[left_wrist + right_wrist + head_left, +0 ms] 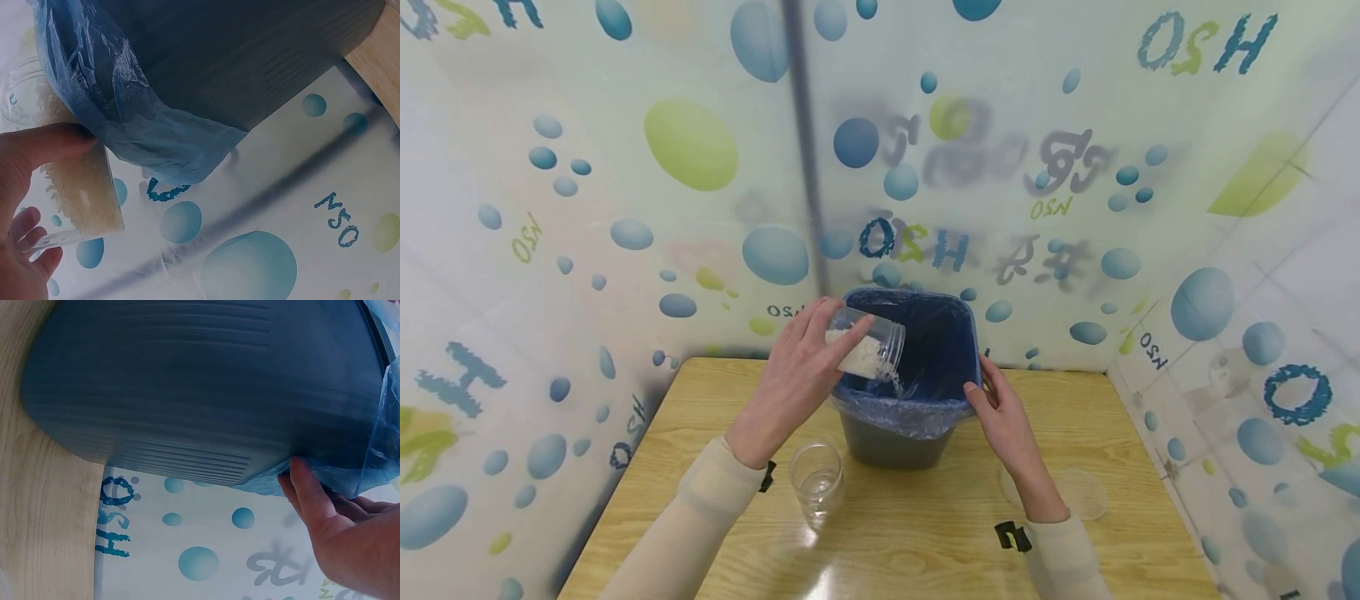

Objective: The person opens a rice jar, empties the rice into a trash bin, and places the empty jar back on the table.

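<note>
My left hand (793, 379) grips a clear jar (891, 340) of white rice (859, 357), tipped on its side over a dark trash bin (895, 442). Grains spill from the jar's mouth into the bin, which is lined with a blue plastic bag (917, 417). In the left wrist view the thumb lies along the jar and rice (87, 194) shows through its wall. At the bin's right rim, my right hand (1003, 421) holds the edge and bag, thumb on top. The right wrist view shows its fingers (306, 487) against the bag fold below the rim.
Another clear jar (817, 483) stands on the wooden table (925, 542), left of the bin. Round clear discs, perhaps lids (1082, 493), lie near my right wrist, one partly hidden by it. A patterned curtain (700, 250) surrounds the table's back and sides.
</note>
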Demonstrator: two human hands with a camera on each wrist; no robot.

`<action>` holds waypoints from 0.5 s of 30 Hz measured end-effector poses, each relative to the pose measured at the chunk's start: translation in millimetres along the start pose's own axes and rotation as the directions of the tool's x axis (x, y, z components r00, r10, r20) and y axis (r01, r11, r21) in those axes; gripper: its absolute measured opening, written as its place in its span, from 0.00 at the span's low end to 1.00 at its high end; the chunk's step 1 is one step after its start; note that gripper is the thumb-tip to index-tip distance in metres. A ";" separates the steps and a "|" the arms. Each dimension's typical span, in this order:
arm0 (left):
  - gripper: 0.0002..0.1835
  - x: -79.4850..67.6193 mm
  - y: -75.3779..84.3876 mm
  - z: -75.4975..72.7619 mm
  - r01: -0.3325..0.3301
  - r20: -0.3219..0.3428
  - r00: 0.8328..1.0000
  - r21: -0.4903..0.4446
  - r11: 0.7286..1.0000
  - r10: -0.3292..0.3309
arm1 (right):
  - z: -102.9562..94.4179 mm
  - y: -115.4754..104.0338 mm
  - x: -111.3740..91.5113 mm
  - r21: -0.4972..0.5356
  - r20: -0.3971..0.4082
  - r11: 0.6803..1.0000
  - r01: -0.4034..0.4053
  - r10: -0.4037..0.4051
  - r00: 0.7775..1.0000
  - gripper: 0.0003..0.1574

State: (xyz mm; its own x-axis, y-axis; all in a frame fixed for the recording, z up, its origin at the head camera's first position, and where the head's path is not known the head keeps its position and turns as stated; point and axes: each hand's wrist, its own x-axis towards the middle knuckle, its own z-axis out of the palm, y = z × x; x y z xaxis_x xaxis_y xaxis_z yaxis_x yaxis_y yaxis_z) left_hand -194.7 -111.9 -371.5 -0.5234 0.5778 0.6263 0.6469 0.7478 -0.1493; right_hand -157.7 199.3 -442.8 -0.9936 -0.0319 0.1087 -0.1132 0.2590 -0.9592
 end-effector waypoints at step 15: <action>0.45 0.2 -0.5 2.3 -0.029 -0.029 0.999 0.019 0.999 0.029 | -0.6 1.6 0.2 0.008 0.006 1.000 -0.003 0.003 1.000 0.42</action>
State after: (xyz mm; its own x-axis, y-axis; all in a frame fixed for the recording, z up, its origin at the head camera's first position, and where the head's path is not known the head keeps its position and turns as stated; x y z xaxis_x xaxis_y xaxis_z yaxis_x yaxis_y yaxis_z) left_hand -196.3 -111.4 -373.1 -0.4877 0.5898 0.6436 0.6509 0.7370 -0.1821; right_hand -158.2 200.3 -444.1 -0.9939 -0.0365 0.1041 -0.1099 0.2518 -0.9615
